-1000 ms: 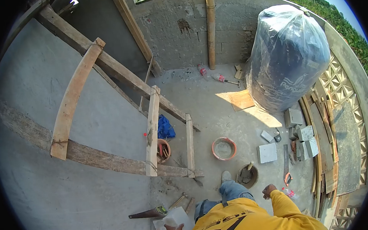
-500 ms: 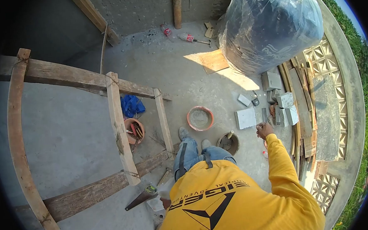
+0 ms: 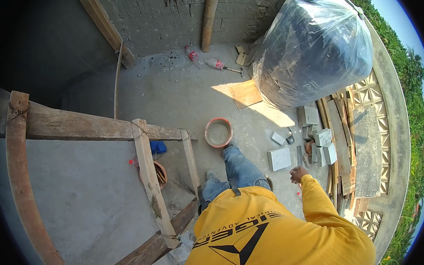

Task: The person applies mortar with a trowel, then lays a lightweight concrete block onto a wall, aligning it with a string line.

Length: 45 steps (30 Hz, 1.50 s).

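From the head camera, we see the right hand (image 3: 298, 174) held out over the floor at the end of a yellow sleeve (image 3: 316, 196), its fingers bent into a narrow curl; we cannot tell whether anything sits between them. Just past the hand lies a flat grey blade (image 3: 299, 155) (its near end is out of sight, so we cannot say if the two touch). Left of that blade, near it, a pale block (image 3: 279, 158) lies on the floor. More blocks (image 3: 323, 137) are piled to the right, beside long boards (image 3: 339, 140). The left hand is hidden, so we cannot tell its state. Just ahead of one foot, we see an orange-rimmed bucket (image 3: 206, 134) holding something grey.
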Motion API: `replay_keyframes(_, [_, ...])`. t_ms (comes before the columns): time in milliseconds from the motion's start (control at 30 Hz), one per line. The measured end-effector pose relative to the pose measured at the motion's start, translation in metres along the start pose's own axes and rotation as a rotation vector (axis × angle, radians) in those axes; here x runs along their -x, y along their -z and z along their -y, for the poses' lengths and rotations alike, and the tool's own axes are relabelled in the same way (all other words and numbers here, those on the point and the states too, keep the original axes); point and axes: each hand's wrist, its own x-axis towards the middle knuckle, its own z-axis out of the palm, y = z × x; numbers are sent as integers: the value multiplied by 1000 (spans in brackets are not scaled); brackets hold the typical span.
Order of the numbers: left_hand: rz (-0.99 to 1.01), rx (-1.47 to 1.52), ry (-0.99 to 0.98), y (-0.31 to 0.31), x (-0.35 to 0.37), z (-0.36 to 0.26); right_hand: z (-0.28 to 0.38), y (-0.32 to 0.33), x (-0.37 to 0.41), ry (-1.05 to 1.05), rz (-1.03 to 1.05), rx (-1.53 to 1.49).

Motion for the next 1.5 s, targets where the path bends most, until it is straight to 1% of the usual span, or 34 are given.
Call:
replay_keyframes(67, [-9,3,17,1,-1,-13,7,13,-2,6,-32,-22])
replay_keyframes(167, [-16,9,47,-3,7,-36,34,28,-8,11,-38,26])
replay_keyframes(267, [-36,24,88,-10,22,-68,64,39,-47,9,48,108])
replay_keyframes(333, [-37,44,117,-22,40,-104,106,47,-88,-20,115,206])
replay_keyframes(433, [-42,81,161,-40,71,-175,194,75,-163,54,255,379])
replay_keyframes(467, [-38,92,173,-45,83,-203,230,85,-192,103,248,412])
replay_keyframes(500, [-34,96,182,-50,97,-233,274,98,-208,184,175,421])
replay_keyframes(533, [-26,107,188,-57,109,-266,332,115,-208,237,142,377])
replay_keyframes(567, [-17,115,191,-63,120,-300,377,132,-227,262,113,311])
replay_keyframes(633, [10,122,178,-73,138,-363,464,172,-258,429,76,226])
replay_keyframes(700, [42,131,165,-82,153,-422,562,217,-239,544,-6,194])
replay_keyframes(767, [60,149,153,-85,157,-481,627,254,-248,682,14,97])
replay_keyframes(800, [68,161,149,-88,156,-513,655,272,-255,726,-37,156])
replay_keyframes(833, [78,170,141,-87,152,-544,681,288,-245,836,-133,260])
replay_keyframes(900, [97,182,118,-85,140,-600,710,306,-260,974,-264,354])
replay_keyframes(967, [101,202,78,-72,133,-647,725,311,-270,878,-224,260])
replay_keyframes(1000, [91,225,39,-62,129,-668,724,310,-275,860,-215,271])
replay_keyframes(1067, [55,350,-114,-51,111,-702,727,313,-252,775,-176,300])
replay_keyframes(1100, [45,405,-191,-48,101,-719,712,305,-278,824,-226,386])
replay_keyframes(1167, [-47,367,-306,-41,76,-751,699,301,-274,667,-37,328])
replay_keyframes(1233, [-93,273,-441,-29,48,-790,671,294,-262,559,-102,381])
replay_keyframes(1267, [-80,210,-497,-20,34,-817,632,273,-304,566,-194,381])
replay_keyframes(1300, [-63,134,-541,-11,25,-842,620,275,-303,408,-48,378])
replay_keyframes(1333, [-55,73,-586,-2,15,-867,600,267,-296,365,-131,376])
replay_keyframes(1367, [-52,11,-621,5,11,-895,590,270,-277,281,-104,213])
replay_keyframes(1433, [-55,-79,-713,20,-1,-949,522,222,-312,234,-248,253])
replay_keyframes(1500, [-54,-145,-802,36,-14,-999,498,191,-261,-63,-461,-18])
